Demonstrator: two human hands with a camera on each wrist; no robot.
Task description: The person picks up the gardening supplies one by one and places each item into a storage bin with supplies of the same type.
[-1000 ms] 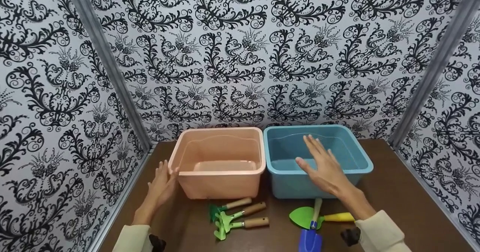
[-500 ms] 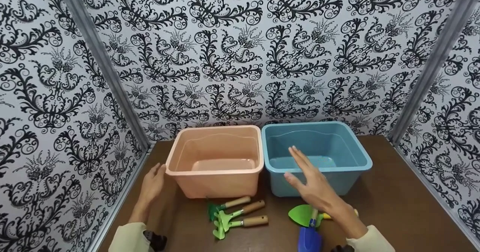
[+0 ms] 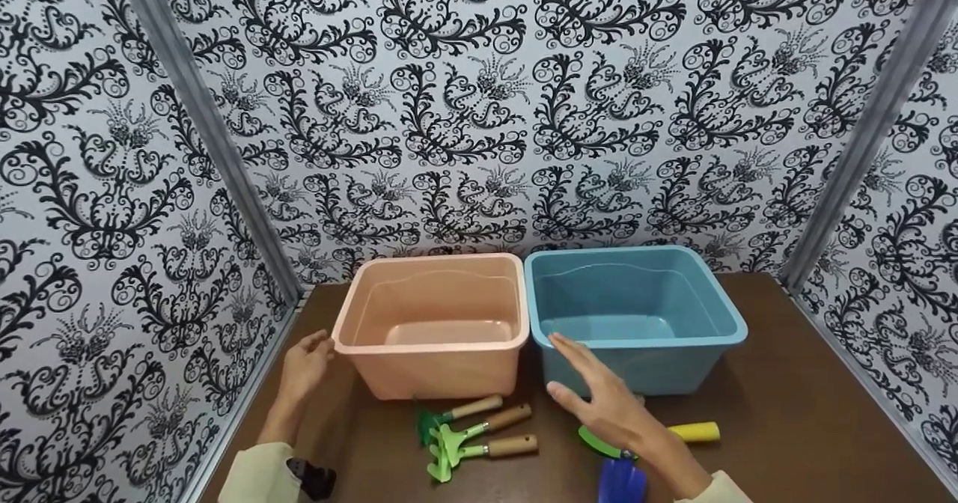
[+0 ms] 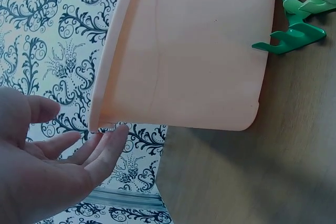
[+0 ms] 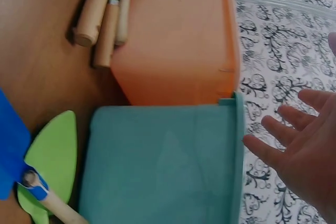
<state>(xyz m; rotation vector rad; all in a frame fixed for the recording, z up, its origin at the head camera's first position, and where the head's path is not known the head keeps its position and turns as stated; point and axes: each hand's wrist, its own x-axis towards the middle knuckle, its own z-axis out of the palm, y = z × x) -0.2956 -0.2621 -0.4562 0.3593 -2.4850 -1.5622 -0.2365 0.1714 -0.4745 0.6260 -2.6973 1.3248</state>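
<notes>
My left hand is beside the front left corner of the peach tub. In the left wrist view its fingers are loosely bent, with fingertips right at the tub's rim. My right hand, fingers extended, is in front of the blue tub and holds nothing. Below it lie a blue trowel and a green trowel with a yellow handle, partly hidden by the hand in the head view. In the right wrist view the green blade shows under the blue trowel's wooden handle.
Several hand rakes with wooden handles, two light green and one dark green, lie in front of the peach tub. Both tubs stand side by side on a brown table. Patterned walls close off the back and sides.
My right hand has moved left and nearer, from over the blue tub to in front of it. My left hand has drawn slightly down and left, its fingers more bent.
</notes>
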